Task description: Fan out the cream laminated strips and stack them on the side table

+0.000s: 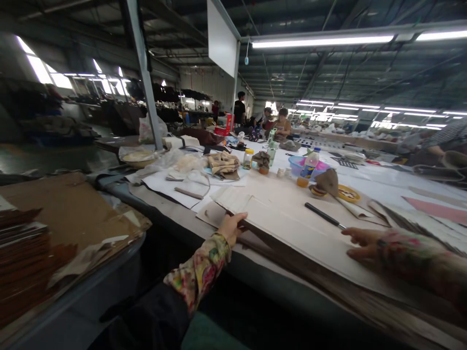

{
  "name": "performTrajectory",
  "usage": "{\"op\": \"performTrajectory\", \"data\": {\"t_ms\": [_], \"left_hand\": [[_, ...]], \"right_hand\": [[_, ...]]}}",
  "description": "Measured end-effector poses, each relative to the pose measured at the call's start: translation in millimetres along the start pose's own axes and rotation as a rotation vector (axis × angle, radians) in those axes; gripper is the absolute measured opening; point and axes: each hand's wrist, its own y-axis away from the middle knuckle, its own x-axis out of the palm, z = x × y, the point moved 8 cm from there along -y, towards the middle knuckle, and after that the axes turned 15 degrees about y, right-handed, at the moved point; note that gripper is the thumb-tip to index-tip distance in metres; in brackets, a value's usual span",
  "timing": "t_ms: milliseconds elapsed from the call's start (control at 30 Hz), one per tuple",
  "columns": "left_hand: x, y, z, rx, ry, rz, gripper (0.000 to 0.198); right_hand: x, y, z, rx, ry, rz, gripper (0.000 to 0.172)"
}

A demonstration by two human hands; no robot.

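I have my left hand pinching the near left corner of the pale sheet stack on the workbench; my right hand lies flat on it, fingers together, just near the black-handled tool.

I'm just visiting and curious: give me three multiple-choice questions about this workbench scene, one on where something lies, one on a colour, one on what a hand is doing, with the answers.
1. Where does the black-handled tool lie?
A. on the pale sheet between the two hands
B. on the floor
C. inside the basin

2. What colour is the plastic basin behind the bottle?
A. black
B. blue
C. white

3. What is the left hand doing?
A. holding a bottle
B. raised in the air
C. gripping the near corner of the pale sheet

Answers: 1 A, the tool rests on the sheet, beyond the right hand. 2 B, its rim shows blue. 3 C, the fingers curl over the sheet's corner; the right hand lies flat on it.
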Motion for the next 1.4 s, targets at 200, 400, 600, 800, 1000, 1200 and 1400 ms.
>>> {"op": "performTrajectory", "data": {"t_ms": [200,400,600,800,1000,1200,1400], "left_hand": [[-23.5,-19.3,21.1,-0.081,-0.12,-0.057,0.036],[-35.3,-11.6,0.1,-0.245,-0.421,0.048,0.029],[-25.4,6.3,-66.8,0.366,-1.138,0.205,0.022],[13.1,17.7,-37.3,0.776,-1.357,0.524,0.022],[1.6,14.0,-23.2,0.829,-1.407,0.507,0.027],[1.4,16.1,-25.1,0.833,-1.387,0.506,0.029],[-1.2,15.0,-25.5,0.83,-1.367,0.502,0.029]], "right_hand": [[32.5,-15.9,165.1,-0.503,0.039,0.013,0.08],[58.5,-33.4,231.7,-0.428,0.122,0.116,0.085],[68.0,-36.7,225.3,-0.441,0.121,0.094,0.083],[65.5,-35.6,227.1,-0.411,0.149,0.108,0.083],[65.8,-34.1,221.3,-0.41,0.161,0.101,0.083],[69.3,-35.8,217.3,-0.4,0.19,0.101,0.084],[71.2,-38.2,220.7,-0.394,0.219,0.113,0.084]]}}
